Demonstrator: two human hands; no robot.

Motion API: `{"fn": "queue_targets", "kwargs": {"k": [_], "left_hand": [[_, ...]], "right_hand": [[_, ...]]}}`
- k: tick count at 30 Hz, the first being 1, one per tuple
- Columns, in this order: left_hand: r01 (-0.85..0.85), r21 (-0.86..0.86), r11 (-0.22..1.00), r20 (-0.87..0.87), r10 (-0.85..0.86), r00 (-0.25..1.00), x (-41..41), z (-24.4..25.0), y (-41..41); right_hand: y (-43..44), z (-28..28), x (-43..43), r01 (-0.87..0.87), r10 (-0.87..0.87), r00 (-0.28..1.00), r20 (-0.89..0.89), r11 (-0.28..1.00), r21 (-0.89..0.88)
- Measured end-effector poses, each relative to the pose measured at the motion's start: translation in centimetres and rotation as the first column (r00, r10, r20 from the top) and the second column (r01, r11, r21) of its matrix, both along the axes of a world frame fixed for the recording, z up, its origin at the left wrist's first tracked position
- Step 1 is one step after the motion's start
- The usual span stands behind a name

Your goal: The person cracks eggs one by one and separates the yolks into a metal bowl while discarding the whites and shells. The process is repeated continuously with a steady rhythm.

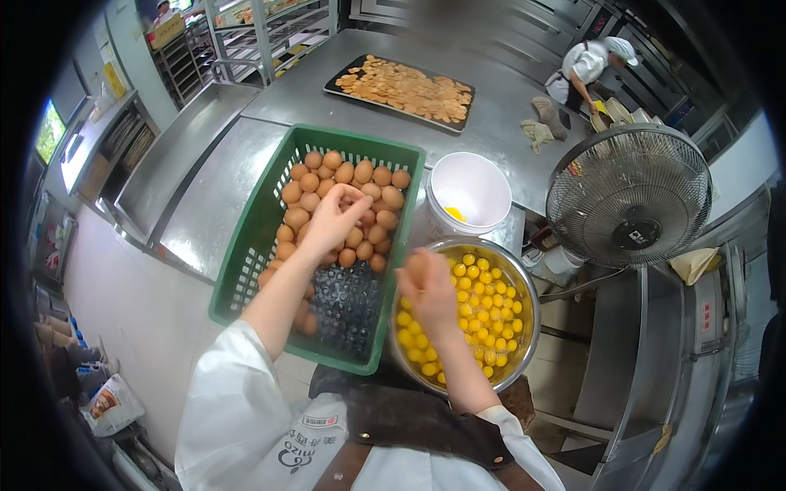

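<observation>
A green plastic crate (241, 245) holds many brown eggs (347, 256), mostly towards its far end; moulded clear or dark tray cups (344, 301) show at the near end. Over the eggs is my left hand (336, 216), its fingers curled; whether an egg is in them is hidden. My right hand (435, 294), blurred by motion, grips a brown egg (417, 270) between the crate's right wall and a steel bowl (535, 319). Many whole yellow yolks (485, 307) lie in the bowl in clear egg white. Behind it stands a white plastic bucket (470, 181) with some yolk at its bottom.
A black baking tray (331, 89) of thin browned biscuits (405, 89) lies on the steel table (276, 110). To the right stand a large fan (629, 196) and cloths (540, 126). Another person (583, 70) bends near the ovens. A rack (264, 37) stands at the back.
</observation>
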State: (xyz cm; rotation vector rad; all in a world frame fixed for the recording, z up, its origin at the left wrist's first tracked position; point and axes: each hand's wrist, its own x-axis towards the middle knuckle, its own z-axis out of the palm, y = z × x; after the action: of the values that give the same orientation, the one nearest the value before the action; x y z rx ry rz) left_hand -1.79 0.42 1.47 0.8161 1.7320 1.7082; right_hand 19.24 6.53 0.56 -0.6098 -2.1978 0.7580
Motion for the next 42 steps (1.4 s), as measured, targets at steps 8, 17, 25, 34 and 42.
{"fn": "queue_targets", "kwargs": {"k": [8,17,25,34,42], "left_hand": [[-0.158,-0.392,0.906,-0.658,-0.156,0.736,-2.2,-6.4,-1.2],[-0.352,-0.457,0.817,-0.887,-0.385,0.257,-1.6,-14.3,0.6],[-0.339,-0.464,0.819,-0.849,-0.301,0.434,-2.3,-10.0,0.5],[0.276,0.059,0.959,0.44,-0.274,0.855,0.6,1.5,-0.9],[0.542,0.002,0.84,0.3,-0.518,0.801,5.2,3.9,-0.9]], "right_hand": [[2.2,-0.6,2.8,0.199,-0.227,0.971,-0.069,0.938,-0.284],[3.6,-10.0,7.7,0.262,-0.202,0.912,0.358,0.957,-0.127],[3.6,-7.8,12.2,0.388,-0.364,0.919,0.149,0.902,-0.19],[3.3,-13.9,34.0,0.905,-0.485,0.329,0.81,0.409,-0.122],[4.0,-1.5,14.4,0.4,-0.388,0.91,0.146,0.914,-0.067]]}}
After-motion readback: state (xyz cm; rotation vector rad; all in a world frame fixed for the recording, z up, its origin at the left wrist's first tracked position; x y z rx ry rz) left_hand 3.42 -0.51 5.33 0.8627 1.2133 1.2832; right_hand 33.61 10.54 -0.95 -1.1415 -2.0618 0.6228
